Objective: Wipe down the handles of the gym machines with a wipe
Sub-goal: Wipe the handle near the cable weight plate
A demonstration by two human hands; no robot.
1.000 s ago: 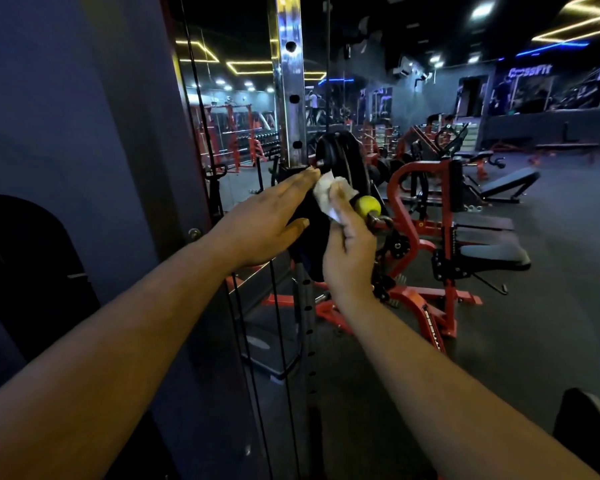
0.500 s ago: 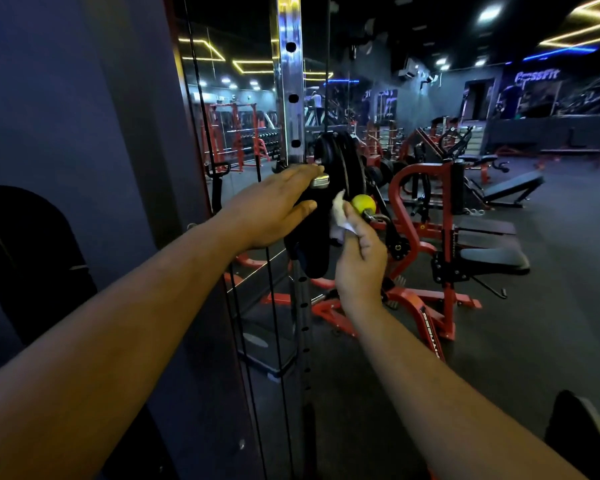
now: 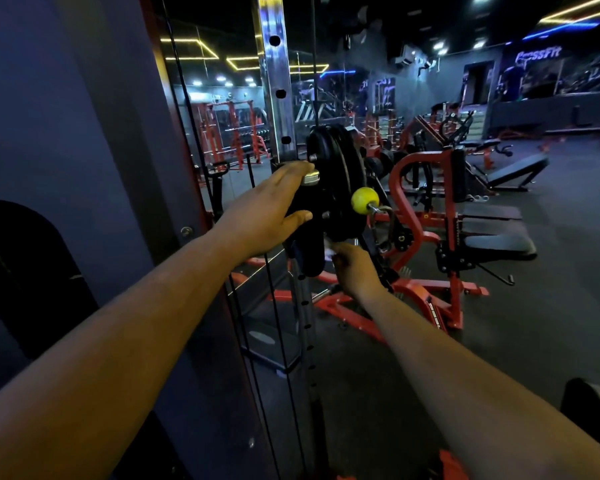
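Dark rubber gym floor [image 3: 551, 306], red machines [image 3: 426, 216]

The gym is sitting dim, with yellow ceiling strips [image 3: 575, 8] and small white spotlights [image 3: 439, 46] glowing far back. Glare is streaking down the chrome upright [image 3: 274, 81]. The near wall is sinking into shadow, straight lines are bowing at the edges, and the far right background is smearing with blur.
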